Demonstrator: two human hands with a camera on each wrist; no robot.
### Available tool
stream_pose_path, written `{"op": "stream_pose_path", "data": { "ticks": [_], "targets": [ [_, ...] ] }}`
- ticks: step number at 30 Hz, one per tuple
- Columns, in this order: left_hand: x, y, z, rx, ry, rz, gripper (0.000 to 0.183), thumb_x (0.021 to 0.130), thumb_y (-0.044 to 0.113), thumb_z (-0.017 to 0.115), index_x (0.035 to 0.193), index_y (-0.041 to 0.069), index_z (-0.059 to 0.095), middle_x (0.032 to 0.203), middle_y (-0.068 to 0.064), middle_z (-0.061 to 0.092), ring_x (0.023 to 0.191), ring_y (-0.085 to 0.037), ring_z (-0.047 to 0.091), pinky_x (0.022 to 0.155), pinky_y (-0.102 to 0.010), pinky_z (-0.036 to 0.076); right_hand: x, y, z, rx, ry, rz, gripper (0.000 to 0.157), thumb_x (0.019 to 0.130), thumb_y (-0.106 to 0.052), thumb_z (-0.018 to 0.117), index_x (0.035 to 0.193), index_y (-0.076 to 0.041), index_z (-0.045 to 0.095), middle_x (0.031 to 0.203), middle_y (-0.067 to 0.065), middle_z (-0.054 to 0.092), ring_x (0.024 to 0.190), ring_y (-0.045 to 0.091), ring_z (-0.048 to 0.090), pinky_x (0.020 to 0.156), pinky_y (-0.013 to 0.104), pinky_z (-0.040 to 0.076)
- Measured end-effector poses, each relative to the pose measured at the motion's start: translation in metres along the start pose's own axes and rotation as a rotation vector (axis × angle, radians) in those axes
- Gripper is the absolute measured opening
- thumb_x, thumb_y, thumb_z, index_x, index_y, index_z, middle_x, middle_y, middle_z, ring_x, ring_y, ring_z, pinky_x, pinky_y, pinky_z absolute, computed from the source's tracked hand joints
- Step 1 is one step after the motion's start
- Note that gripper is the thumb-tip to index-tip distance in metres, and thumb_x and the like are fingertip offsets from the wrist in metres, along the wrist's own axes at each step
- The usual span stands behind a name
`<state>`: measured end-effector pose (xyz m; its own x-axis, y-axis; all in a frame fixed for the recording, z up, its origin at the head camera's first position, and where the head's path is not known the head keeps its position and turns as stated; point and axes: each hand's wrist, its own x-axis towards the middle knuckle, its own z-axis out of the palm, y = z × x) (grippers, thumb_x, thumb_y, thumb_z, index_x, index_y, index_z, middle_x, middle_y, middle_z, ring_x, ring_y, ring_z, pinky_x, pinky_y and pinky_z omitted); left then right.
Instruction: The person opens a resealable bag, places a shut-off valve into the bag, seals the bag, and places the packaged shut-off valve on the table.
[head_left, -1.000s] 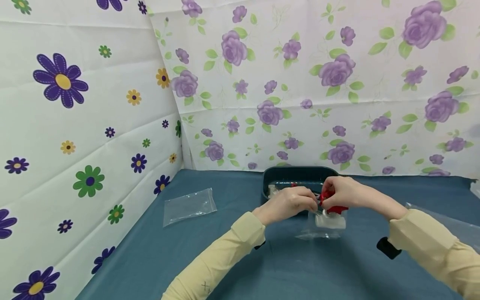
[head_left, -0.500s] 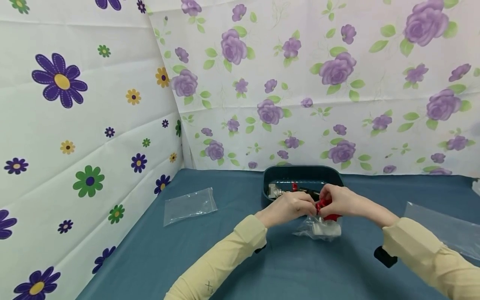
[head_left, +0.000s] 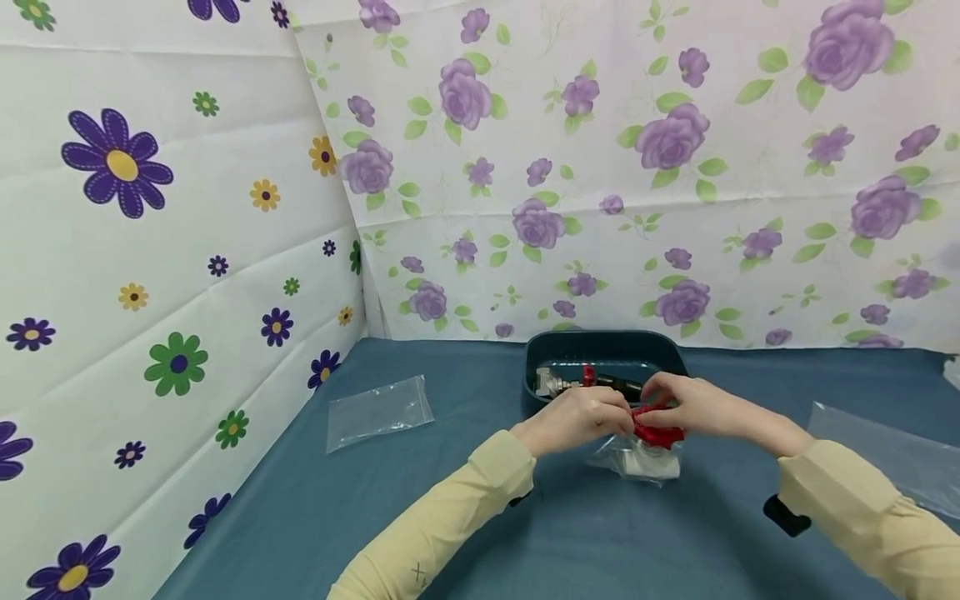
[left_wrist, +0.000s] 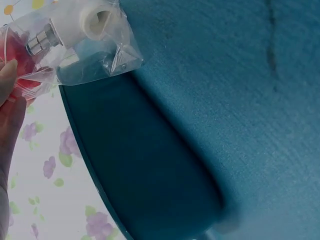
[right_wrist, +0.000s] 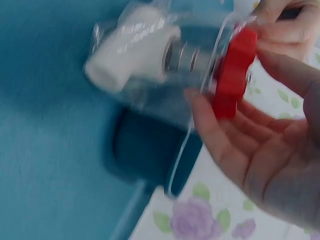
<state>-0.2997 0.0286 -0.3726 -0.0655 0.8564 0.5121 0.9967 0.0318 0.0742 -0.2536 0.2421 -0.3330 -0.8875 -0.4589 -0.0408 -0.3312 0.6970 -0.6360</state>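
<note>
A plumbing valve with a red handle and a white tee-shaped body is inside a clear plastic bag. A silver metal neck joins handle and body. The red handle is at the bag's mouth, and its top sticks out past the bag's edge in the right wrist view. My left hand pinches the bag's edge beside the handle. With curled fingers, my right hand holds the red handle from the other side. The bag's lower end hangs just in front of a dark tray.
Behind my hands, the dark blue tray contains metal fittings, a part with a red handle and a black piece. One flat clear bag lies at left on the blue cloth, another clear bag at right.
Both hands have come down a little with the bagged valve, uncovering more of the tray. The right fingers have shifted on the red handle, and more of the handle shows.
</note>
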Motion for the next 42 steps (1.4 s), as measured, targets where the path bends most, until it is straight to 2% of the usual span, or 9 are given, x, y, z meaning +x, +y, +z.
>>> {"op": "stream_pose_path", "data": {
  "ticks": [4,11,16,22,26,29,31,37,42],
  "targets": [
    [-0.001,-0.001,0.001,0.032,-0.015,-0.016,0.009,0.082,0.003,0.067,0.087,0.01,0.069,0.092,-0.001,0.06,0.082,-0.007,0.055,0.077,-0.009,0.037,-0.005,0.012,-0.006,0.025,0.013,-0.003,0.045,0.087,-0.027,0.062,0.117,0.002,0.045,0.1,0.011,0.055,0.076,0.018,0.059,0.06,0.032,0.048],
    [-0.001,-0.002,0.004,0.059,-0.015,-0.03,0.008,0.081,0.005,0.068,0.086,0.011,0.069,0.09,0.002,0.06,0.082,-0.007,0.055,0.076,-0.009,0.038,-0.012,0.029,-0.005,-0.024,0.086,-0.094,0.038,0.082,-0.032,0.068,0.096,-0.005,0.046,0.087,0.004,0.051,0.075,0.014,0.059,0.06,0.029,0.048],
    [0.001,-0.003,0.005,0.074,-0.008,-0.04,0.009,0.081,0.004,0.068,0.085,0.011,0.069,0.088,0.002,0.06,0.08,-0.007,0.055,0.074,-0.009,0.038,-0.016,0.04,-0.003,-0.02,0.078,-0.13,0.045,0.075,-0.036,0.073,0.097,-0.007,0.047,0.084,0.002,0.053,0.076,0.012,0.056,0.062,0.03,0.048],
    [0.0,-0.004,0.007,0.073,-0.025,-0.055,0.009,0.082,0.003,0.067,0.087,0.011,0.069,0.089,0.002,0.06,0.082,-0.006,0.055,0.074,-0.009,0.038,-0.02,0.054,-0.001,0.026,0.079,-0.232,0.034,0.075,-0.021,0.075,0.095,-0.009,0.05,0.081,0.0,0.058,0.074,0.012,0.058,0.061,0.029,0.05],
    [0.002,-0.006,0.006,0.084,-0.032,-0.053,0.009,0.082,0.004,0.067,0.087,0.012,0.069,0.09,0.002,0.059,0.082,-0.006,0.055,0.074,-0.008,0.038,-0.022,0.058,0.003,-0.089,0.175,-0.307,0.025,0.076,-0.016,0.074,0.088,-0.018,0.052,0.077,-0.01,0.056,0.067,0.007,0.054,0.054,0.026,0.047],
    [0.003,-0.006,0.005,0.091,-0.031,-0.05,0.009,0.082,0.005,0.067,0.086,0.012,0.069,0.09,0.002,0.06,0.082,-0.005,0.054,0.075,-0.009,0.038,-0.023,0.058,0.004,-0.197,0.258,-0.351,0.028,0.073,-0.014,0.076,0.084,-0.024,0.053,0.076,-0.015,0.052,0.065,0.004,0.048,0.052,0.024,0.042],
    [0.004,-0.006,0.004,0.097,-0.034,-0.053,0.009,0.082,0.006,0.068,0.086,0.013,0.069,0.091,0.003,0.06,0.083,-0.004,0.054,0.075,-0.008,0.037,-0.025,0.058,0.005,-0.245,0.278,-0.369,0.028,0.072,-0.015,0.078,0.082,-0.025,0.053,0.076,-0.015,0.049,0.065,0.004,0.043,0.053,0.024,0.038],
    [0.003,-0.005,0.004,0.093,-0.046,-0.064,0.009,0.082,0.006,0.068,0.087,0.013,0.069,0.092,0.002,0.059,0.083,-0.005,0.054,0.073,-0.008,0.037,-0.028,0.055,0.01,-0.177,0.177,-0.263,0.019,0.079,-0.035,0.069,0.083,-0.021,0.057,0.064,-0.01,0.048,0.05,0.004,0.038,0.044,0.022,0.034],
    [0.004,-0.004,0.004,0.083,-0.038,-0.043,0.009,0.081,0.005,0.068,0.086,0.013,0.069,0.093,0.002,0.058,0.084,-0.007,0.054,0.073,-0.009,0.038,-0.028,0.051,0.01,-0.137,0.178,-0.24,0.013,0.082,-0.035,0.066,0.081,-0.022,0.061,0.068,-0.01,0.055,0.05,0.005,0.041,0.044,0.023,0.038]
  ]
}}
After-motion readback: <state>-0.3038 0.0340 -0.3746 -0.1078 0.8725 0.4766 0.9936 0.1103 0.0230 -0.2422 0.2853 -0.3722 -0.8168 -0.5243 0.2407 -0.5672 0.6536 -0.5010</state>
